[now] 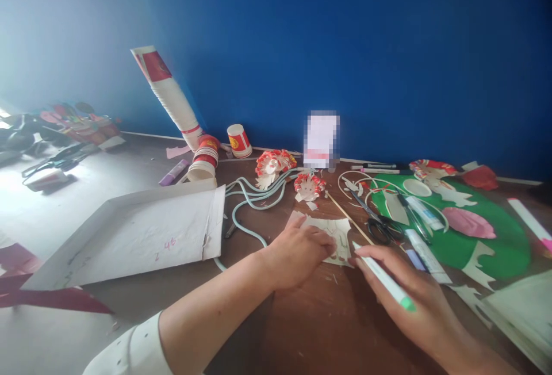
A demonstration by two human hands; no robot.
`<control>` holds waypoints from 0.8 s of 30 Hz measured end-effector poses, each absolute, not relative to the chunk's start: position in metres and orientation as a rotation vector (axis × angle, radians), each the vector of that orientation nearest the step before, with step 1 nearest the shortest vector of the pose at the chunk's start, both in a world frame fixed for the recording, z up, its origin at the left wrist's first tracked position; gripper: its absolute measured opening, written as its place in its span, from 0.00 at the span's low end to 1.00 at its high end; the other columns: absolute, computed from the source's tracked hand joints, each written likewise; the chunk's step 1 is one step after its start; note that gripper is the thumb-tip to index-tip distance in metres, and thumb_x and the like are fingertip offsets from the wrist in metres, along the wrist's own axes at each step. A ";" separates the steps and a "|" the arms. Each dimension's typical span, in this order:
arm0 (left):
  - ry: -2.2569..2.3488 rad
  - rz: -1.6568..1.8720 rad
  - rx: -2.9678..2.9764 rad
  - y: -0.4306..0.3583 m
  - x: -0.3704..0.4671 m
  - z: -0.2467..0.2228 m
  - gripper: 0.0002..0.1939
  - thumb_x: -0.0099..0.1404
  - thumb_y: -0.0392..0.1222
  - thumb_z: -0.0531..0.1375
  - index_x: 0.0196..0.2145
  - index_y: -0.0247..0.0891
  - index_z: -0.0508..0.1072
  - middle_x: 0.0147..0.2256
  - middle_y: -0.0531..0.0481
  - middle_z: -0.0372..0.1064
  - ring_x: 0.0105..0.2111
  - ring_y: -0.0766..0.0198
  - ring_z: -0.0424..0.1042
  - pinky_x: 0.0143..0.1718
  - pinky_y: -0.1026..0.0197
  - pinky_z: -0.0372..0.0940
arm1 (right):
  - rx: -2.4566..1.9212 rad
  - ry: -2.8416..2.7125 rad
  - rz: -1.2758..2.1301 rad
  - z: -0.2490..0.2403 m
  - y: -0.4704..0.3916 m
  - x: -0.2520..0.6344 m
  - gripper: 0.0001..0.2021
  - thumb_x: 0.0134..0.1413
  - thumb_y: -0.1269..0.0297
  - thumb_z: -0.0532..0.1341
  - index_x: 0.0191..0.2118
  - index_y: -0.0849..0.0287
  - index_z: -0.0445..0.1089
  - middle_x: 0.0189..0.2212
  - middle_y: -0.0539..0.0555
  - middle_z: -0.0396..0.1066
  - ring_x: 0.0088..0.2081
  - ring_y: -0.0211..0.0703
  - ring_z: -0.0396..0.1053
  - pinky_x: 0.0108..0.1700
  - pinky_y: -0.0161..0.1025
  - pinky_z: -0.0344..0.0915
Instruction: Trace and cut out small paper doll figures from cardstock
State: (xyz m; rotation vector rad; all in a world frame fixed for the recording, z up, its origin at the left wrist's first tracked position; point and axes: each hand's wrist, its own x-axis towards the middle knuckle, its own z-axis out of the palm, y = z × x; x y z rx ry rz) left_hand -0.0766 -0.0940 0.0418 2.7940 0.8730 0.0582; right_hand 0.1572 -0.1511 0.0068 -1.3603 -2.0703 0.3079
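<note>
My left hand (297,251) presses a white piece of paper (341,227) with cut edges and drawn dark lines against the brown table; its fingers are curled over the paper's left part and hide it. Between the fingers of my right hand (399,283) is a white marker (382,274) with a green end, slanting with its other end close to the paper's right edge. A thin wooden stick (349,217) lies just behind the paper, and dark-handled scissors (382,228) rest to its right.
A large white board (142,231) lies left. Stacked paper cups (172,102) lean on the blue wall beside an upside-down cup (239,141). Pale blue cord (245,202) and cut red-and-white cups (276,165) lie behind. A green sheet (509,231) carries scraps at right; a phone charger-like blurred white rectangle (321,139) stands behind.
</note>
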 end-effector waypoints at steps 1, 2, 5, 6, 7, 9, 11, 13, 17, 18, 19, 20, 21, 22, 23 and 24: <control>0.859 0.051 2.795 -0.094 -0.077 0.043 0.14 0.67 0.32 0.53 0.47 0.41 0.72 0.52 0.50 0.72 0.52 0.57 0.68 0.59 0.49 0.49 | -1.311 -2.054 0.270 0.007 -0.152 0.157 0.09 0.64 0.60 0.57 0.47 0.51 0.70 0.36 0.50 0.79 0.34 0.41 0.78 0.37 0.34 0.71; 0.847 0.039 2.798 -0.093 -0.077 0.044 0.14 0.67 0.32 0.53 0.46 0.41 0.72 0.53 0.50 0.72 0.53 0.57 0.67 0.58 0.49 0.50 | -1.267 -2.041 0.241 0.007 -0.152 0.157 0.09 0.64 0.61 0.58 0.47 0.51 0.70 0.38 0.50 0.79 0.36 0.41 0.78 0.40 0.34 0.71; 0.803 -0.023 2.826 -0.089 -0.076 0.046 0.14 0.65 0.31 0.55 0.47 0.41 0.73 0.54 0.48 0.71 0.53 0.56 0.67 0.56 0.50 0.53 | -1.195 -2.020 0.227 0.008 -0.153 0.156 0.08 0.63 0.63 0.60 0.46 0.51 0.72 0.39 0.50 0.78 0.40 0.42 0.77 0.45 0.35 0.70; 0.788 -0.050 2.838 -0.087 -0.076 0.047 0.14 0.64 0.31 0.56 0.47 0.40 0.73 0.54 0.48 0.71 0.52 0.56 0.67 0.55 0.49 0.54 | -1.187 -2.012 0.236 0.008 -0.154 0.155 0.08 0.63 0.63 0.60 0.46 0.52 0.72 0.39 0.51 0.78 0.40 0.42 0.76 0.45 0.36 0.70; 0.768 -0.083 2.849 -0.085 -0.075 0.048 0.15 0.63 0.31 0.57 0.46 0.40 0.73 0.54 0.48 0.71 0.52 0.55 0.68 0.54 0.49 0.55 | -1.189 -2.008 0.250 0.008 -0.154 0.155 0.07 0.62 0.62 0.60 0.45 0.52 0.73 0.38 0.51 0.78 0.40 0.42 0.76 0.44 0.36 0.70; 0.720 -0.168 2.864 -0.080 -0.073 0.052 0.15 0.61 0.31 0.59 0.45 0.40 0.74 0.53 0.49 0.71 0.50 0.54 0.68 0.52 0.49 0.57 | -1.216 -2.001 0.279 0.009 -0.154 0.153 0.07 0.62 0.60 0.60 0.43 0.52 0.73 0.37 0.50 0.77 0.39 0.42 0.76 0.43 0.36 0.70; 0.667 -0.267 2.867 -0.074 -0.071 0.057 0.16 0.61 0.30 0.59 0.46 0.40 0.74 0.54 0.49 0.70 0.50 0.53 0.68 0.50 0.49 0.59 | -1.247 -1.999 0.325 0.009 -0.154 0.150 0.08 0.62 0.59 0.60 0.43 0.51 0.73 0.37 0.50 0.78 0.38 0.42 0.76 0.41 0.36 0.71; 0.613 -0.354 2.872 -0.070 -0.069 0.062 0.16 0.62 0.30 0.58 0.48 0.40 0.73 0.53 0.49 0.70 0.49 0.53 0.68 0.48 0.50 0.61 | -1.278 -1.996 0.383 0.009 -0.155 0.147 0.08 0.62 0.58 0.60 0.44 0.51 0.73 0.36 0.49 0.78 0.36 0.42 0.77 0.39 0.35 0.71; 0.546 -0.417 2.916 -0.065 -0.066 0.068 0.13 0.65 0.31 0.55 0.45 0.40 0.74 0.49 0.46 0.72 0.45 0.55 0.70 0.42 0.53 0.62 | -1.339 -1.992 0.471 0.008 -0.155 0.142 0.08 0.62 0.57 0.60 0.43 0.50 0.73 0.32 0.47 0.79 0.31 0.40 0.76 0.34 0.33 0.71; 0.543 -0.419 2.922 -0.065 -0.065 0.068 0.12 0.65 0.31 0.56 0.44 0.40 0.74 0.48 0.46 0.72 0.45 0.55 0.70 0.41 0.53 0.62 | -1.351 -1.991 0.489 0.007 -0.155 0.141 0.08 0.61 0.57 0.60 0.42 0.50 0.73 0.32 0.47 0.79 0.31 0.40 0.77 0.33 0.33 0.71; 0.540 -0.416 2.924 -0.065 -0.065 0.067 0.11 0.64 0.32 0.57 0.42 0.40 0.74 0.48 0.45 0.72 0.44 0.55 0.70 0.41 0.54 0.61 | -1.363 -1.989 0.509 0.006 -0.155 0.141 0.08 0.61 0.57 0.60 0.42 0.50 0.74 0.33 0.47 0.79 0.32 0.40 0.77 0.33 0.32 0.71; 0.541 -0.404 2.923 -0.066 -0.065 0.067 0.10 0.64 0.32 0.57 0.42 0.40 0.74 0.47 0.46 0.72 0.44 0.56 0.70 0.40 0.54 0.61 | -1.376 -1.984 0.525 0.005 -0.154 0.141 0.08 0.61 0.56 0.60 0.42 0.50 0.74 0.33 0.47 0.79 0.33 0.40 0.77 0.34 0.32 0.71; 0.544 -0.385 2.920 -0.067 -0.064 0.066 0.10 0.64 0.32 0.58 0.41 0.40 0.74 0.46 0.46 0.73 0.44 0.56 0.70 0.40 0.54 0.61 | -1.393 -1.978 0.538 0.004 -0.153 0.140 0.09 0.61 0.56 0.60 0.42 0.50 0.74 0.33 0.47 0.79 0.33 0.40 0.77 0.34 0.32 0.71; 0.552 -0.361 2.916 -0.068 -0.064 0.065 0.09 0.63 0.31 0.58 0.40 0.40 0.74 0.46 0.46 0.73 0.44 0.56 0.70 0.40 0.54 0.61 | -1.410 -1.972 0.546 0.004 -0.153 0.140 0.09 0.61 0.55 0.60 0.42 0.50 0.74 0.34 0.48 0.80 0.33 0.41 0.77 0.35 0.33 0.71; 0.564 -0.338 2.911 -0.070 -0.064 0.065 0.09 0.63 0.31 0.58 0.40 0.39 0.74 0.45 0.46 0.73 0.44 0.55 0.70 0.40 0.54 0.61 | -1.425 -1.964 0.546 0.004 -0.152 0.140 0.10 0.61 0.55 0.59 0.42 0.51 0.74 0.34 0.48 0.80 0.33 0.41 0.77 0.35 0.33 0.71; 0.581 -0.322 2.906 -0.071 -0.064 0.064 0.09 0.62 0.31 0.59 0.40 0.39 0.74 0.44 0.47 0.73 0.44 0.55 0.70 0.40 0.53 0.61 | -1.433 -1.956 0.540 0.004 -0.152 0.140 0.10 0.61 0.55 0.59 0.42 0.51 0.74 0.34 0.48 0.80 0.33 0.41 0.77 0.34 0.33 0.71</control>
